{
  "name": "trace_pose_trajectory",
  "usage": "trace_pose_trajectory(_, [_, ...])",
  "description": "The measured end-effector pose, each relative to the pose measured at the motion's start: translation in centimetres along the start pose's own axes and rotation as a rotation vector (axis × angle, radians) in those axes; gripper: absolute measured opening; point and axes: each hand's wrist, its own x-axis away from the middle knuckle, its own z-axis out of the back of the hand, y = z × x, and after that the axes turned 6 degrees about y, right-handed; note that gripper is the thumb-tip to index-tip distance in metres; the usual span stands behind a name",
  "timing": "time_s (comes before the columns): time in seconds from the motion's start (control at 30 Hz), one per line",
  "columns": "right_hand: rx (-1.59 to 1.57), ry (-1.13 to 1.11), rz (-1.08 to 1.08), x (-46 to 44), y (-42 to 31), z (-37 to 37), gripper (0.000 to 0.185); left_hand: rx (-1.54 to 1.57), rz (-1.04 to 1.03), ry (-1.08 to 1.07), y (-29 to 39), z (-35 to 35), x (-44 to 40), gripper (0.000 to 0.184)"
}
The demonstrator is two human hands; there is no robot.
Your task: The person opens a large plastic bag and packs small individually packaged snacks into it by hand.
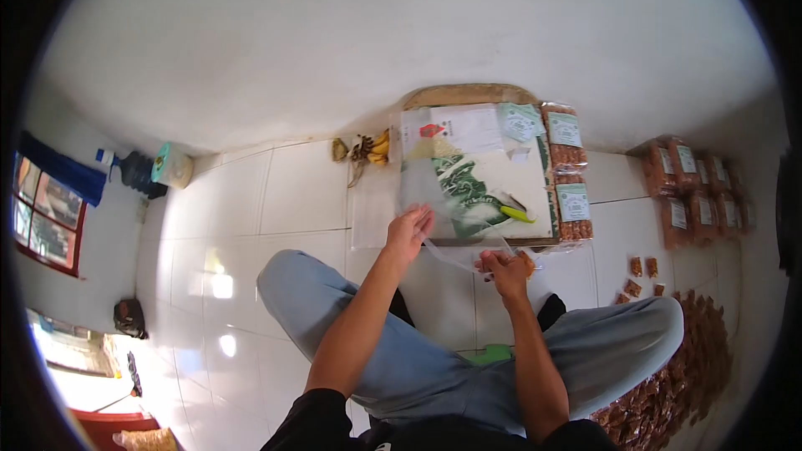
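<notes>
My left hand (409,230) is closed on the rim of a large transparent plastic bag (443,257), which stretches toward my right hand. My right hand (503,272) is closed at the bag's other side, with a small orange-brown snack packet (527,264) showing beside its fingers. Beyond both hands lies a board covered with a white and green printed sack (468,188). A yellow-green cutter-like tool (516,214) rests on it, near a stack of pale green labels (521,121). More flat transparent bags (374,209) lie left of the board.
Two filled, labelled bags (572,200) line the board's right edge. Several more filled bags (697,192) stand against the wall. Loose small packets (632,288) and a big packet pile (668,384) lie right of my knee. Bananas (380,148) sit at the wall.
</notes>
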Motion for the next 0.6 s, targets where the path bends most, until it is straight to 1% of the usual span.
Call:
trace_pose_trajectory(0.03, [-0.005,-0.02,-0.006,0.2,-0.3,-0.4,0.027,0.001,-0.012,0.017,0.6,0.4,-0.1,0.042])
trace_pose_trajectory(0.1, [0.034,0.09,0.055,0.7,-1.1,-0.7,0.03,0.078,-0.095,0.023,1.5,1.0,-0.1,0.034])
trace_pose_trajectory(0.13, [0.157,0.127,0.128,0.5,-0.9,-0.3,0.04,0.074,-0.104,0.034,1.9,1.2,0.0,0.034])
trace_pose_trajectory(0.17, [0.151,0.118,0.126,0.4,-1.1,-0.3,0.04,0.088,-0.133,0.012,2.2,1.3,0.0,0.03])
trace_pose_trajectory(0.2, [0.173,0.165,0.149,0.7,-1.7,-0.3,0.043,0.102,-0.159,-0.01,2.5,1.3,0.2,0.026])
trace_pose_trajectory(0.27, [0.244,0.239,0.223,0.6,-1.6,-0.2,0.054,0.09,-0.189,-0.009,2.8,1.0,0.6,0.022])
trace_pose_trajectory(0.3, [0.239,0.234,0.225,0.5,-1.5,-0.2,0.054,0.084,-0.215,-0.017,3.0,0.7,0.9,0.019])
trace_pose_trajectory(0.37, [0.112,0.227,0.291,0.6,-1.3,-0.1,0.058,0.085,-0.249,-0.004,3.4,0.2,1.5,0.018])
trace_pose_trajectory(0.4, [0.063,0.174,0.261,0.6,-1.4,0.1,0.053,0.088,-0.276,0.006,3.6,0.0,1.8,0.018])
trace_pose_trajectory(0.43, [0.059,0.171,0.263,0.5,-1.4,-0.1,0.053,0.086,-0.281,0.006,3.8,-0.3,2.0,0.018])
trace_pose_trajectory(0.5, [-0.179,0.119,0.184,0.7,-2.3,-0.1,0.041,0.104,-0.332,0.067,4.0,-0.7,2.4,0.02])
trace_pose_trajectory(0.53, [-0.181,0.117,0.183,1.1,-3.2,-0.2,0.041,0.103,-0.334,0.068,4.2,-0.8,2.5,0.02])
trace_pose_trajectory(0.6, [-0.281,0.055,0.105,1.9,-4.7,-0.5,0.031,0.024,-0.378,0.149,4.2,-1.0,2.5,0.028])
